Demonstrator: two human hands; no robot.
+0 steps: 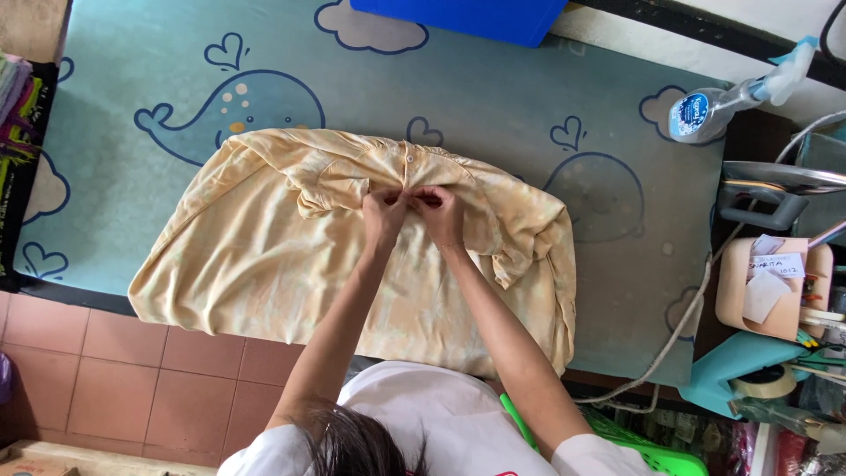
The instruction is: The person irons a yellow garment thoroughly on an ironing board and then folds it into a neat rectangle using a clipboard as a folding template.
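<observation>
The left hand (384,211) and right hand (438,211) meet, both pinching the neck of a pale yellow shirt (264,256) spread flat on the whale-print ironing mat (493,97), spray bottle (714,110) well apart

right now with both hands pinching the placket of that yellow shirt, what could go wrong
1. The left hand and right hand pinch the same small spot near the collar of the pale yellow cotton shirt; a tug there might bunch the already creased fabric further.
2. The shirt's near hem hangs over the edge of the teal whale-print padded board, so it may slide toward the floor.
3. The white cord trails by the right elbow and could snag.
</observation>
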